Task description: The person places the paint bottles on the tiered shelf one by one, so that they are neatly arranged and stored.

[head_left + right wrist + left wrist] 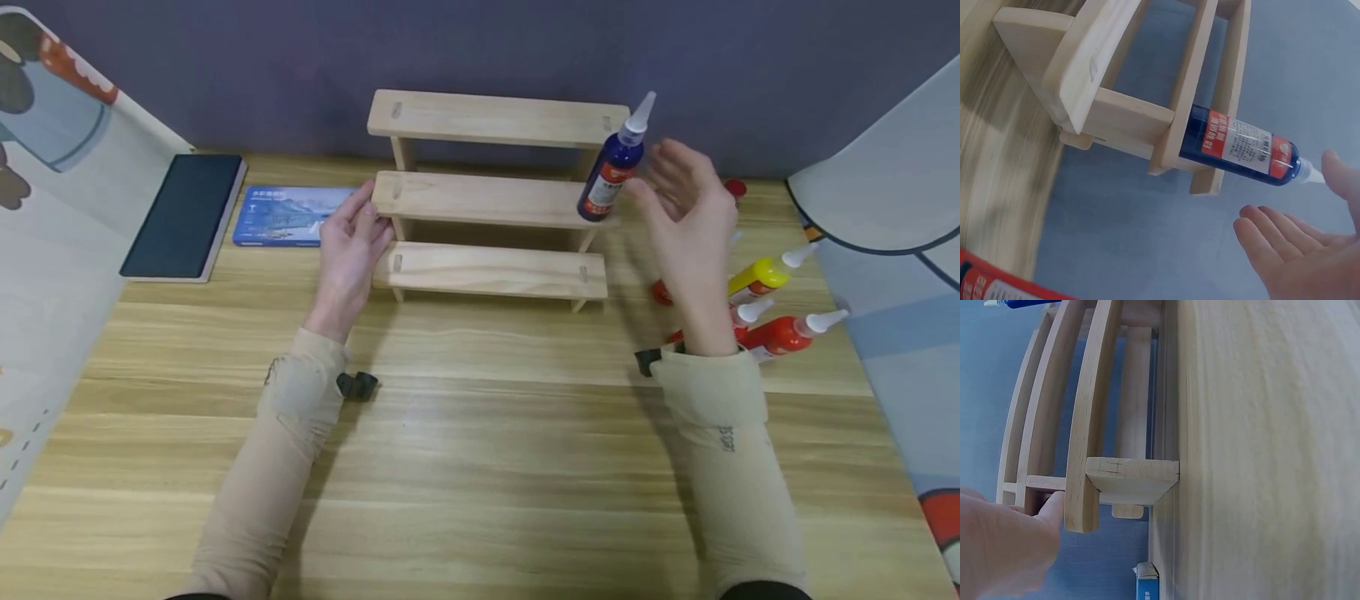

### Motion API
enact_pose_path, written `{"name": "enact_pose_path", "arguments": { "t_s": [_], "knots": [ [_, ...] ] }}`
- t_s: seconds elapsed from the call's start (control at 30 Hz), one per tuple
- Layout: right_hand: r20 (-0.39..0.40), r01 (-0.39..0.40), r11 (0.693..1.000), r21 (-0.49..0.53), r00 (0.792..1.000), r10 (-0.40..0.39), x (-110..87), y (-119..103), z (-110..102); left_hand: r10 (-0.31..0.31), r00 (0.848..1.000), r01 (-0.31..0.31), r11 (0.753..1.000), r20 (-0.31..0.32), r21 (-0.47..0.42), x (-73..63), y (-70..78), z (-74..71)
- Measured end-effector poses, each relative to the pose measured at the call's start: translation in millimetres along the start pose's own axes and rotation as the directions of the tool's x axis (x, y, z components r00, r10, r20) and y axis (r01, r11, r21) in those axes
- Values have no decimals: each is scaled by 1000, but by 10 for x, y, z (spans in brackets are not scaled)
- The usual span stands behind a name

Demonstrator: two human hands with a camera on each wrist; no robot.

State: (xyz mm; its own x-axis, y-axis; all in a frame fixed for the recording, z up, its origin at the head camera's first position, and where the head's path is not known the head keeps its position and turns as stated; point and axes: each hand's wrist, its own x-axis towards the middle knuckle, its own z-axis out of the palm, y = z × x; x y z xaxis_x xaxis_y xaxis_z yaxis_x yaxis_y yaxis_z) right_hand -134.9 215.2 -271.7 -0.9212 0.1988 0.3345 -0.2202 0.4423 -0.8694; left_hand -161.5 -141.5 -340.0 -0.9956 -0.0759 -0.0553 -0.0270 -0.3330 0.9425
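A three-step wooden shelf (491, 198) stands at the back of the table. My left hand (350, 250) holds the left end of its middle step, with the thumb (1052, 509) against the wood beside the step's support. On the right end of that middle step a dark blue squeeze bottle (611, 175) with a white pointed nozzle stands upright. Just right of the bottle is my right hand (690, 221), fingers spread from the thumb with nothing between them. In the right wrist view its fingers (1279, 234) look extended and apart from the bottle (1241, 147).
Right of the shelf lie a yellow bottle (759, 279), a red bottle (783, 336) and other red bottles partly hidden by my right arm. A blue flat box (281, 217) and a dark notebook (182, 217) lie at the left. A dark wall (262, 75) rises behind the shelf.
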Motion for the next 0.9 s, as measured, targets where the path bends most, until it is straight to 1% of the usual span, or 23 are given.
{"name": "enact_pose_path", "arguments": {
  "t_s": [0.23, 0.4, 0.6, 0.8, 0.9],
  "knots": [
    [-14, -19, 999, -31, 1000, 19, -127, -55, -157, 10, 1000, -10, 1000, 1, 18, -8, 7, 4],
    [-25, -23, 999, -25, 999, 22, -193, -87, -266, 13, 1000, -13, 999, 5, 36, -15, 8, -10],
    [-30, -20, 1000, -5, 999, 20, -261, -61, -404, 12, 1000, -13, 999, 11, 47, -18, 9, -25],
    [-61, -43, 999, -18, 997, 42, -305, -40, -574, 4, 1000, -5, 999, 7, 50, -19, 18, -12],
    [-72, -51, 998, -43, 996, 48, -324, -31, -647, 1, 1000, -2, 999, 7, 52, -12, 26, -2]
  ]
}}
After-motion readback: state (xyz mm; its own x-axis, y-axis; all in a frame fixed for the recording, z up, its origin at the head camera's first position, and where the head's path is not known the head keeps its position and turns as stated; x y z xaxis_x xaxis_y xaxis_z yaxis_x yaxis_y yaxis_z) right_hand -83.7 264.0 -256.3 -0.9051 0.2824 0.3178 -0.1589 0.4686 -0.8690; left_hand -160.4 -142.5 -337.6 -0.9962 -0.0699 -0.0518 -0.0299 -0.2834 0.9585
